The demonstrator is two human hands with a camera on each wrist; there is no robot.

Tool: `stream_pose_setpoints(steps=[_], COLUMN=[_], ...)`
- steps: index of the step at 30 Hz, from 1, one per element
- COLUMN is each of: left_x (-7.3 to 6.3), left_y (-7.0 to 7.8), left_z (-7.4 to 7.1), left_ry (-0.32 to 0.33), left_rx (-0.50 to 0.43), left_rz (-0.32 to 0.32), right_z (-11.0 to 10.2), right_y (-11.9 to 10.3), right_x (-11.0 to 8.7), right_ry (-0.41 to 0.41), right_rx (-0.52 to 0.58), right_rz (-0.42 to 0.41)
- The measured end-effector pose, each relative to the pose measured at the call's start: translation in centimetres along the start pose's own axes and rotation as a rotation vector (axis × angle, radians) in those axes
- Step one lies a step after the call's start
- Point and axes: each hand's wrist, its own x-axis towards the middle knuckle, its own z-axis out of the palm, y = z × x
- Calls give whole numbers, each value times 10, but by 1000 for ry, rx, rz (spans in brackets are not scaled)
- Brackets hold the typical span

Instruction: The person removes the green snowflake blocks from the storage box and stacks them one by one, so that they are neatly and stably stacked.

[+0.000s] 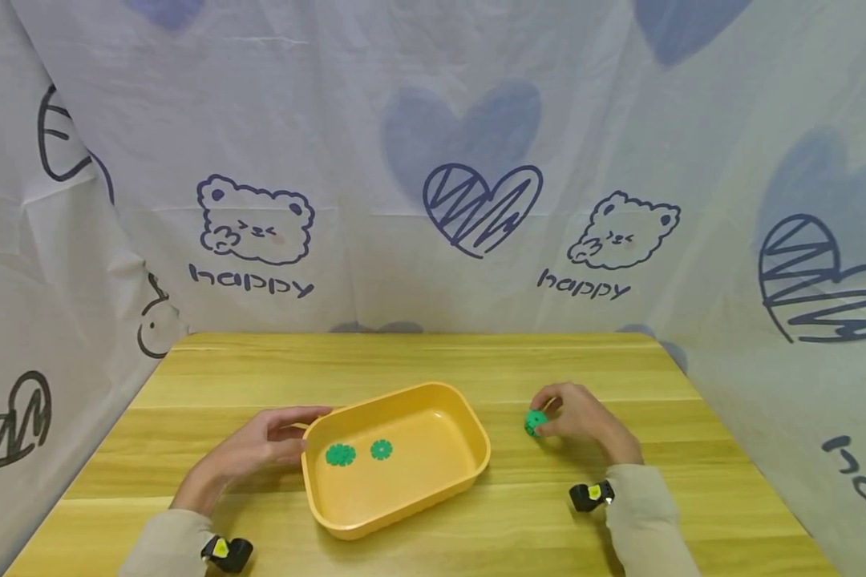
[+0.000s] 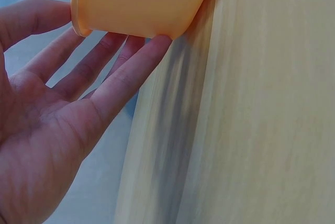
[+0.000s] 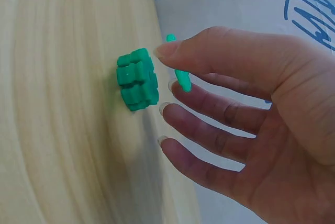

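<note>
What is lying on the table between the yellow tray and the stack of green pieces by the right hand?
In the head view, only bare wooden table lies between the yellow tray and the green stack.

I see yellowish wood-grain table [image 1: 584, 365], white cloth [image 1: 361, 128] hanging behind and both sides, printed blue hearts [image 1: 469, 120], bears [image 1: 257, 224], "happy" lettering [image 1: 251, 281].

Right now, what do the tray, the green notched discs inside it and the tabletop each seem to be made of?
The yellow tray looks like satin moulded plastic: even colour, rounded corners, soft highlights. The green notched discs are probably matt plastic, uniformly coloured with regular edges. The tabletop looks smooth with streaked grain: perhaps wood, perhaps printed laminate.
</note>
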Motion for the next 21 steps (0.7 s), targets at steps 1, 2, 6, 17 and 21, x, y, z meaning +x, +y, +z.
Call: stream_pose_setpoints(steps=[1,2,6,17,21], left_x=[0,0,0,0,0], left_y=[0,0,1,3,1], left_z=[0,0,0,1,1], left_ry=[-1,-3,-10,-15,-14], left_rx=[-2,-2,-4,-16,-12], left_rz=[2,6,23,25,31], right_z=[0,1,3,5,6], right_y=[1,3,7,11,12], right_x=[0,0,1,2,2], right_ry=[-1,-2,-10,-27,-31], right_rx=[2,2,15,1,-4], right_rz=[-2,-2,5,2,-8])
